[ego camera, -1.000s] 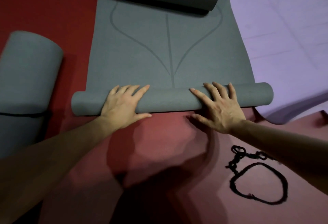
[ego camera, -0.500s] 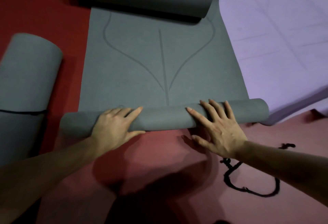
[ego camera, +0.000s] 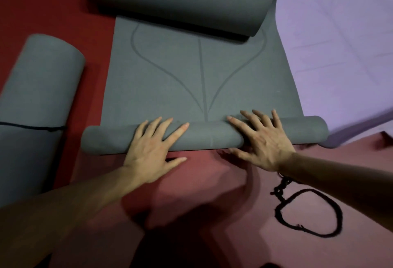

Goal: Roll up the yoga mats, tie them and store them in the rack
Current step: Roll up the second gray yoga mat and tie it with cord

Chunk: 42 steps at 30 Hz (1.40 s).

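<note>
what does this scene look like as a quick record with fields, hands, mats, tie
left hand: flat on the near roll, fingers spread
right hand: flat on the same roll, fingers spread
grey mat: near end rolled into a thin roll, far end curled, middle flat
tied mat: rolled, left side, black band around it
purple mat: unrolled, right side
black tie: loose loop on the red floor, partly under the right forearm

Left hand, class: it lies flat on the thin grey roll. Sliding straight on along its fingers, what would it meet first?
The left hand would first cross the flat grey yoga mat; the curled far end of that mat probably comes next.
</note>
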Motion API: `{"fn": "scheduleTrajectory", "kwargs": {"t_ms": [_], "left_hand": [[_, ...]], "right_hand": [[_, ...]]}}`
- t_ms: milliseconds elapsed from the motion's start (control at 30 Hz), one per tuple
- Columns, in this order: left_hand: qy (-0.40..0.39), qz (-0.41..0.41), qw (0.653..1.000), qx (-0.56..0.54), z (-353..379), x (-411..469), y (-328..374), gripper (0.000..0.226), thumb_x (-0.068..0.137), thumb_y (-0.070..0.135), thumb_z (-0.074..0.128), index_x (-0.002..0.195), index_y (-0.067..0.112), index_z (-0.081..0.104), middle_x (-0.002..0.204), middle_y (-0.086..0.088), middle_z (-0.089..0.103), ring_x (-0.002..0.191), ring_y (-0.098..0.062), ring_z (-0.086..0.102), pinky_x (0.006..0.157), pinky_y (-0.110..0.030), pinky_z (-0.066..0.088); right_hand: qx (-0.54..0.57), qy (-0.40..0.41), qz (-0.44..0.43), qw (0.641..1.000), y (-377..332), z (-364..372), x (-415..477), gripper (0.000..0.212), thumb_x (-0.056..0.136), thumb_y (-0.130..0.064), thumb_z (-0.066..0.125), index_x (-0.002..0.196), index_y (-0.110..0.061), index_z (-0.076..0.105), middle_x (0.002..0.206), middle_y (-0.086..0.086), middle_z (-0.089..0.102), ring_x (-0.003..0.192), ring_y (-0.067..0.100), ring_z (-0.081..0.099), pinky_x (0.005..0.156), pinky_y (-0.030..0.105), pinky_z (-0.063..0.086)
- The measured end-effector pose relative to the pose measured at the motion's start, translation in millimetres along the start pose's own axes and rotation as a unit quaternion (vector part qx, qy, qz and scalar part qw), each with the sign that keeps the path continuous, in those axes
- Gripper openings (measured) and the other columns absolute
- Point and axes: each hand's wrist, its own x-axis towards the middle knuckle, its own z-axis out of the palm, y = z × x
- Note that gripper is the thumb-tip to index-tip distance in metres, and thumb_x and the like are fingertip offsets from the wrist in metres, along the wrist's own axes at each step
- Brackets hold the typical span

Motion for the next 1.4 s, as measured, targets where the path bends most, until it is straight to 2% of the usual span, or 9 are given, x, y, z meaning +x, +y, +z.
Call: {"fn": "scheduleTrajectory", "kwargs": {"t_ms": [167,367,500,667,733,833,1000,1133,1400], "left_hand": [[0.008,0.013,1.000,-0.014,-2.1,21.7,-13.6,0.080,0.089,0.080,0.038,0.158,0.042,0.026,0.140,-0.004,0.056,0.127,-0.027,0.052,0.107,-0.044,0.038],[0.039,0.004,0.999,0.021,-4.0,28.8,-11.5,0.074,0.095,0.072,0.032,0.160,0.038,0.024,0.164,-0.006,0.034,0.152,-0.033,0.027,0.123,-0.060,0.013],[0.038,-0.009,0.999,-0.012,5.1,32.5,-9.0,0.077,0.095,0.072,0.033,0.162,0.037,0.018,0.163,-0.003,0.035,0.150,-0.030,0.031,0.120,-0.059,0.020],[0.034,0.003,0.999,-0.016,6.1,53.1,-23.9,0.084,0.090,0.079,0.034,0.160,0.036,0.023,0.154,-0.002,0.047,0.143,-0.028,0.041,0.116,-0.054,0.028],[0.040,0.004,0.999,-0.015,3.6,58.9,-26.9,0.084,0.089,0.079,0.037,0.160,0.036,0.026,0.153,-0.003,0.048,0.144,-0.029,0.041,0.118,-0.056,0.025],[0.082,-0.011,0.996,-0.022,6.8,56.1,-22.6,0.082,0.088,0.073,0.054,0.158,0.035,0.033,0.154,-0.003,0.047,0.146,-0.029,0.039,0.120,-0.062,0.018],[0.078,0.001,0.997,-0.015,7.4,68.2,-31.0,0.091,0.074,0.056,0.081,0.153,0.030,0.043,0.141,-0.006,0.057,0.129,-0.030,0.054,0.110,-0.056,0.038],[0.112,0.018,0.993,-0.008,8.7,66.5,-28.8,0.084,0.075,0.050,0.083,0.148,0.022,0.051,0.131,-0.009,0.062,0.114,-0.032,0.059,0.104,-0.050,0.045],[0.144,0.031,0.989,-0.009,4.5,50.2,-21.1,0.081,0.071,0.048,0.086,0.142,0.022,0.057,0.122,-0.007,0.066,0.104,-0.031,0.062,0.093,-0.045,0.048]], "right_hand": [[-0.017,0.043,-0.020,0.999,-11.3,11.5,-18.0,0.083,0.091,-0.079,0.032,0.163,-0.039,0.019,0.164,0.016,0.033,0.151,0.045,0.029,0.118,0.074,0.015],[-0.045,0.044,0.001,0.998,-1.4,13.5,16.3,0.089,0.087,-0.084,0.034,0.162,-0.040,0.017,0.158,0.014,0.041,0.144,0.043,0.038,0.117,0.071,0.018],[-0.030,0.039,0.017,0.999,2.3,4.6,34.4,0.086,0.088,-0.087,0.026,0.160,-0.042,0.023,0.155,0.012,0.044,0.142,0.041,0.040,0.118,0.069,0.019],[0.028,0.114,0.027,0.993,-2.4,8.9,27.4,0.079,0.090,-0.079,0.036,0.159,-0.041,0.029,0.160,0.015,0.037,0.147,0.043,0.032,0.120,0.070,0.012],[0.008,0.111,0.011,0.994,0.6,13.2,26.9,0.079,0.091,-0.078,0.035,0.160,-0.041,0.027,0.158,0.015,0.039,0.146,0.043,0.033,0.121,0.069,0.013],[-0.005,0.098,0.018,0.995,8.6,11.3,43.8,0.079,0.090,-0.079,0.038,0.159,-0.043,0.027,0.153,0.014,0.045,0.141,0.042,0.040,0.119,0.067,0.018],[-0.016,0.081,0.014,0.996,17.6,2.5,65.4,0.076,0.090,-0.080,0.038,0.156,-0.042,0.033,0.144,0.010,0.053,0.129,0.038,0.049,0.114,0.064,0.028],[-0.006,0.091,0.018,0.996,13.4,3.8,59.4,0.072,0.091,-0.077,0.040,0.155,-0.043,0.034,0.143,0.010,0.053,0.129,0.039,0.049,0.114,0.065,0.027],[-0.002,0.077,0.015,0.997,6.2,2.4,45.0,0.071,0.092,-0.076,0.039,0.154,-0.043,0.032,0.143,0.011,0.053,0.129,0.039,0.049,0.115,0.067,0.029]]}}
